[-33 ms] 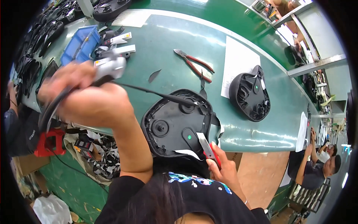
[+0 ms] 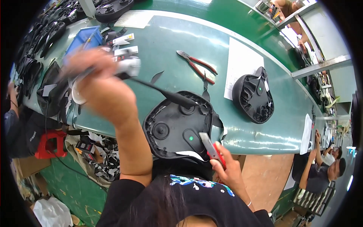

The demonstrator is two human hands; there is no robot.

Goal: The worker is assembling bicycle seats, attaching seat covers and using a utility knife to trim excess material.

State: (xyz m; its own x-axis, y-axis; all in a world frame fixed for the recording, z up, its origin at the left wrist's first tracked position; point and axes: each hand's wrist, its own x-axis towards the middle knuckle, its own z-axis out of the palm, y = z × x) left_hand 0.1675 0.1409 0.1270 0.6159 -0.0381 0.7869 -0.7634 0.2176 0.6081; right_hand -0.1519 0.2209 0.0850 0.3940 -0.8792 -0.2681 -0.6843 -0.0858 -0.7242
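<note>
1. Left of the green worktop, a red plastic frame stands over green floor.
2. A blue bin sits toward the worktop's left end; before it, the left hand is closed around a silver-and-black piece, fingers blurred.
3. At the near edge lies a black moulded shell; a black strap runs from it toward that hand.
4. Red-handled cutters lie farther back.
5. The right hand is wrapped around a red utility knife.
6. Rightward lies a second shell; beyond, a person.
7. Since the earlier frame, the left hand and silver-and-black piece have shifted rightward; the cutters stayed.
</note>
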